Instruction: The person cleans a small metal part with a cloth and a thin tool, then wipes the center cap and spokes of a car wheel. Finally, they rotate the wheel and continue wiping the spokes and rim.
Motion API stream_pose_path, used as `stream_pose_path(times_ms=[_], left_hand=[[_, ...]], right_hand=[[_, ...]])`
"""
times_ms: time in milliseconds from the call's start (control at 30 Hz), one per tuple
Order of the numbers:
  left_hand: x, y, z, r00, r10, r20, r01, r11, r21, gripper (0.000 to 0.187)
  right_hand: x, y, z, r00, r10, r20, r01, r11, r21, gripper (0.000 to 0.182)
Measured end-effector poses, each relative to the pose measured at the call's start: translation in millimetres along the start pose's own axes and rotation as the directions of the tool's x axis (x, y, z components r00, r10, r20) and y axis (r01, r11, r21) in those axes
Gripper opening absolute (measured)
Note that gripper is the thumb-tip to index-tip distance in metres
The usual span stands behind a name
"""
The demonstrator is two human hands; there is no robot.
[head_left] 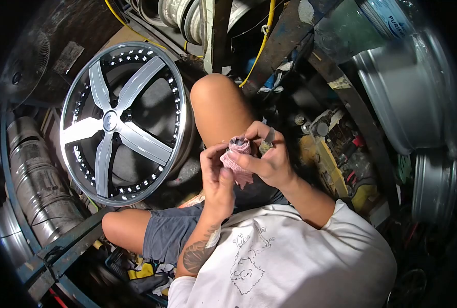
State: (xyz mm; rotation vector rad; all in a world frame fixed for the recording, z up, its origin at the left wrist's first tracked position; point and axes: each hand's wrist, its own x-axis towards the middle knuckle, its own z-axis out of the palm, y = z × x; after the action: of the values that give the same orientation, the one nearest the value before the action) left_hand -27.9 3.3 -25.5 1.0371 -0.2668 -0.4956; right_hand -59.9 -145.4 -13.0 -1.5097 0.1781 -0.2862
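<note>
Left of the bare bent knee [215,97], a silver-and-black five-spoke wheel [110,121] shows its face. Centrally, before the torso, the left hand [218,179] holds a crumpled pink-and-white cloth [239,160], fingers narrowly closed. The right hand [270,160] pinches the same cloth; a small item between its fingers is unclear. Far right: a wide grey metal rim [400,95].

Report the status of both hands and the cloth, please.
Left hand and right hand both hold pink cloth. Cloth bunched, dark part at top unclear. Wheel at left, not touching hands.
</note>
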Motion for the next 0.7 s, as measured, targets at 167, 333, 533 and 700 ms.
stream_pose_path(times_ms=[167,333,533,700], left_hand=[[-5,-12,-8,0.994,0.088,-0.059,-0.070,0.963,0.261,0.050],[0,2,-19,0.993,0.091,-0.076,-0.070,0.967,0.245,0.039],[-9,-13,-52,0.971,-0.004,-0.240,0.021,0.997,0.068,0.022],[-10,-12,-42,0.983,-0.052,-0.174,0.056,0.998,0.020,0.022]], right_hand=[[4,-13,5,0.978,0.154,0.144,-0.187,0.948,0.257,0.022],[-5,-18,-20,0.958,0.224,0.180,-0.254,0.952,0.170,0.019],[-42,90,-112,0.908,0.256,-0.332,-0.379,0.839,-0.390,0.023],[-113,208,-176,0.637,0.506,-0.581,-0.749,0.229,-0.622,0.051]])
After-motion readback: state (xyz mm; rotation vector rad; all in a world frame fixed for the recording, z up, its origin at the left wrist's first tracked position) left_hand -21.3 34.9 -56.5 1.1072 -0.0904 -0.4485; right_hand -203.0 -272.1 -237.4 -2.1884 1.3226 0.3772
